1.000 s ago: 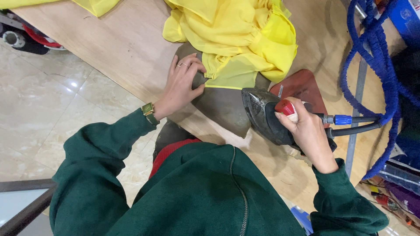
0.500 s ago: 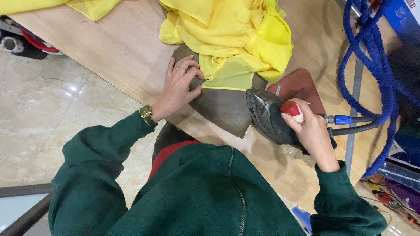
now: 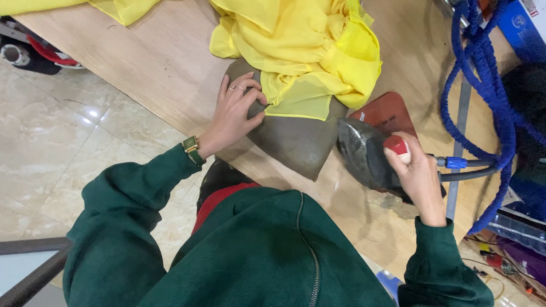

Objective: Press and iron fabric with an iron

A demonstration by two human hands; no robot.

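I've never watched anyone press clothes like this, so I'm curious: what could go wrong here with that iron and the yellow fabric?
The left hand pins the yellow fabric on the grey pressing pad, close to where the steam iron, gripped by the right hand, is working; fingers could get scorched. The thin fabric might also burn if the iron lingers. The blue hose loops nearby and could snag.

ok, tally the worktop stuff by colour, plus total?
Yellow: 1, fabric
Grey-brown: 1, pressing pad, under left hand
Dark grey: 1, iron, in right hand
Red-brown: 1, iron rest
Blue: 1, hose
Total: 5
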